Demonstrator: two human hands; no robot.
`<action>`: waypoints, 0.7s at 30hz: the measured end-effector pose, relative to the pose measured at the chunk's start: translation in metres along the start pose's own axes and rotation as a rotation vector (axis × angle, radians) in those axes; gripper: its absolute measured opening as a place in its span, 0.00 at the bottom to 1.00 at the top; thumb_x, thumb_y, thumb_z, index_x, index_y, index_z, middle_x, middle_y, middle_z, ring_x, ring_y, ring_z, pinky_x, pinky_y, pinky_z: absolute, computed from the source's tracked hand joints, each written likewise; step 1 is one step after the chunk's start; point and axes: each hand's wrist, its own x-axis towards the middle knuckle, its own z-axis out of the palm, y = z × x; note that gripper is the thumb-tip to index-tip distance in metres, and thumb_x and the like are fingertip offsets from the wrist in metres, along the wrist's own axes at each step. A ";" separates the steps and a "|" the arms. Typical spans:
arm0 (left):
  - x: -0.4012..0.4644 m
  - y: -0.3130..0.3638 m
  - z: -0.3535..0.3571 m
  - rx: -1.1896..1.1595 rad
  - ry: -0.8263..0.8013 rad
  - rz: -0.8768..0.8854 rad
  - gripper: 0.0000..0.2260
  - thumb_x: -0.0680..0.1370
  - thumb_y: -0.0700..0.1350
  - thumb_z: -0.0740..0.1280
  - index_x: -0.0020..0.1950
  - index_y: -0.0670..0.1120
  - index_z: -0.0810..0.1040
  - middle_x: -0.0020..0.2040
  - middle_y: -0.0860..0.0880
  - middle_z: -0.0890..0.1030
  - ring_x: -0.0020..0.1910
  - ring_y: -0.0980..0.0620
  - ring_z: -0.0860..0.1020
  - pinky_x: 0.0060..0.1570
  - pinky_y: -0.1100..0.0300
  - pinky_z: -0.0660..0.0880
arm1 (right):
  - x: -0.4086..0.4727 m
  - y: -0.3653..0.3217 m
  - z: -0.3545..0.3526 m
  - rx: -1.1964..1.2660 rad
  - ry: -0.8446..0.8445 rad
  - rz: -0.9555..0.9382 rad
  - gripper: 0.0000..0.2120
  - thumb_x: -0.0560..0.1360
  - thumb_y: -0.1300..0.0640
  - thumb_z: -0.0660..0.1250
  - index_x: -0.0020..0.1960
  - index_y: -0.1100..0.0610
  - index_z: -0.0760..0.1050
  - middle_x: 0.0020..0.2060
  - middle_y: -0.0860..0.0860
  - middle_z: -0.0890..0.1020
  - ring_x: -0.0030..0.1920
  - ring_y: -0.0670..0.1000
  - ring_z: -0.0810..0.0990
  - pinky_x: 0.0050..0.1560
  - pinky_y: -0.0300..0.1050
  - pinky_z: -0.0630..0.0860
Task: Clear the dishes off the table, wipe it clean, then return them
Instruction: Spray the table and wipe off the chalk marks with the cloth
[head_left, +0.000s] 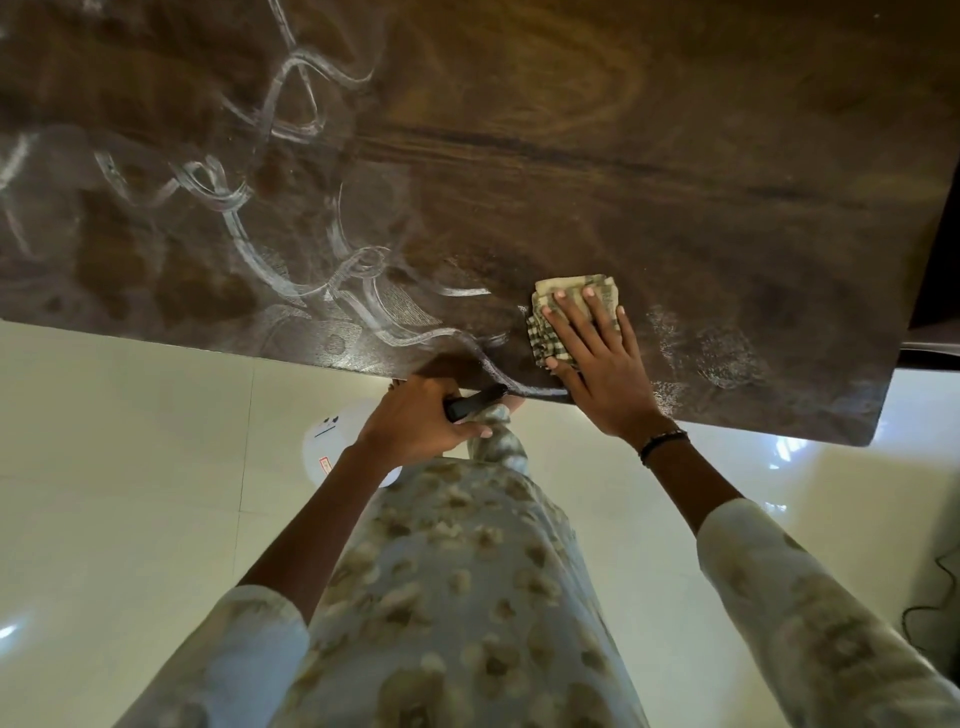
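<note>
A dark wooden table (597, 156) fills the upper part of the view, with white wet streaks (291, 98) curling across its left half. A folded checked cloth (563, 299) lies near the table's front edge. My right hand (597, 364) presses flat on the cloth with straight fingers. My left hand (421, 415) grips a black handle-like object (475, 405) at the table's front edge, below the tabletop line. No dishes are in view.
A pale glossy tiled floor (130, 493) lies below the table. A white round object (337, 441) with a small label sits on the floor behind my left arm. The table's right corner (872, 436) ends near a dark piece of furniture (935, 312).
</note>
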 end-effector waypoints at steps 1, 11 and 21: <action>0.000 -0.001 0.001 -0.002 0.014 -0.010 0.20 0.66 0.59 0.75 0.39 0.42 0.77 0.35 0.46 0.81 0.37 0.45 0.79 0.39 0.53 0.75 | -0.002 -0.001 0.001 0.005 0.002 -0.001 0.27 0.82 0.45 0.48 0.78 0.50 0.50 0.78 0.49 0.53 0.78 0.54 0.48 0.76 0.59 0.48; -0.002 -0.027 -0.008 -0.330 0.165 -0.068 0.24 0.60 0.67 0.71 0.39 0.48 0.80 0.34 0.50 0.83 0.35 0.50 0.81 0.41 0.53 0.78 | 0.013 -0.061 0.008 0.157 0.127 0.314 0.26 0.82 0.45 0.48 0.78 0.50 0.52 0.78 0.48 0.53 0.78 0.54 0.47 0.75 0.58 0.45; 0.004 -0.043 -0.023 -0.338 0.224 -0.040 0.24 0.61 0.68 0.71 0.39 0.48 0.79 0.29 0.59 0.78 0.28 0.62 0.73 0.35 0.62 0.69 | -0.038 -0.039 0.020 0.010 0.010 0.032 0.27 0.81 0.47 0.51 0.78 0.49 0.48 0.77 0.49 0.55 0.78 0.53 0.50 0.75 0.59 0.51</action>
